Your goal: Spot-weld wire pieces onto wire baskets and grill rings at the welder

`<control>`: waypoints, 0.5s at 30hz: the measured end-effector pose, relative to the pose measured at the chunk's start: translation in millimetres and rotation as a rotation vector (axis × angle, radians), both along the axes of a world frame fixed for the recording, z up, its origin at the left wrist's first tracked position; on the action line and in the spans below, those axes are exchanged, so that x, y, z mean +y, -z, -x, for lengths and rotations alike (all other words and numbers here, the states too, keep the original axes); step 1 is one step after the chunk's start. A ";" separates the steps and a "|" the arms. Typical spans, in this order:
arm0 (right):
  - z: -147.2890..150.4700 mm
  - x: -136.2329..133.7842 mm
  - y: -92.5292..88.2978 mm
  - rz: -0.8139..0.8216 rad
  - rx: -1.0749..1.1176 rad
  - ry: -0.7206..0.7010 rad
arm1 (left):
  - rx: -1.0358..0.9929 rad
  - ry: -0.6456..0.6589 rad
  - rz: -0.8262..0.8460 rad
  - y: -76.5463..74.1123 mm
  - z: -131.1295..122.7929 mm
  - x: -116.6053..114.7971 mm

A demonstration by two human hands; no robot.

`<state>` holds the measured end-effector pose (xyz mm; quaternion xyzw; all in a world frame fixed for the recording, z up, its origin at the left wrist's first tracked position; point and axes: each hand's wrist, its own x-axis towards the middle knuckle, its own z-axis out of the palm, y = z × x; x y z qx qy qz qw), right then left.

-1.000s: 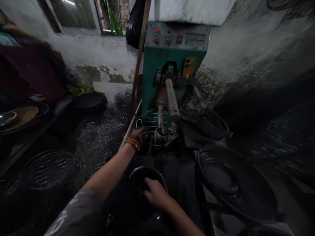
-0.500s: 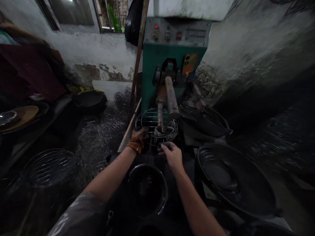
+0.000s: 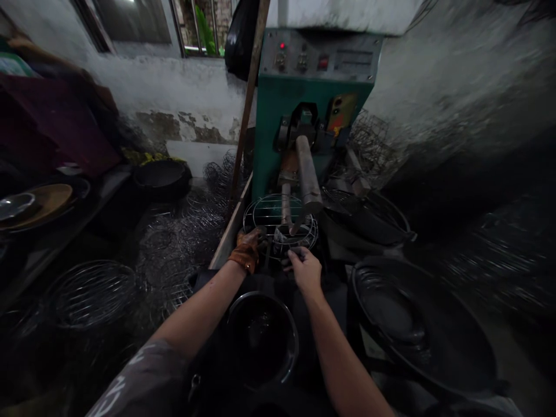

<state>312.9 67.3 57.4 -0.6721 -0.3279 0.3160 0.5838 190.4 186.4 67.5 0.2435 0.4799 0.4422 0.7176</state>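
Just beyond the fingertips, the wire basket sat under the machine's arm. Gloved left hand gripped its rim; bare right hand pinched something small at the near edge, couldn't tell what. Risk, imo: fingers close to the electrode, so a pinch or burn w/ no glove.

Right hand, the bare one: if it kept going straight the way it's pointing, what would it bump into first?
Probably the round wire basket. The right hand points forward at its near rim and looks nearly on it already. Behind that sit the metal arms of the green machine. Depth is hard to judge in the dim light.
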 end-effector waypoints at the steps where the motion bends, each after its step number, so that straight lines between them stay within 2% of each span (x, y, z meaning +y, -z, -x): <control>1: 0.5 0.2 -0.1 0.001 0.007 0.005 | -0.003 0.012 0.010 0.0 0.7 -0.1; 5: 1.0 2.3 -1.4 0.007 0.004 0.026 | -0.024 0.090 0.043 -2.3 5.5 -0.4; 11: -8.2 11.4 -4.2 0.039 -0.082 0.046 | -0.004 0.098 0.040 -4.4 -2.6 6.3; 15: -17.2 18.2 -5.3 0.076 -0.123 0.045 | 0.006 0.126 -0.055 -0.9 -3.7 10.7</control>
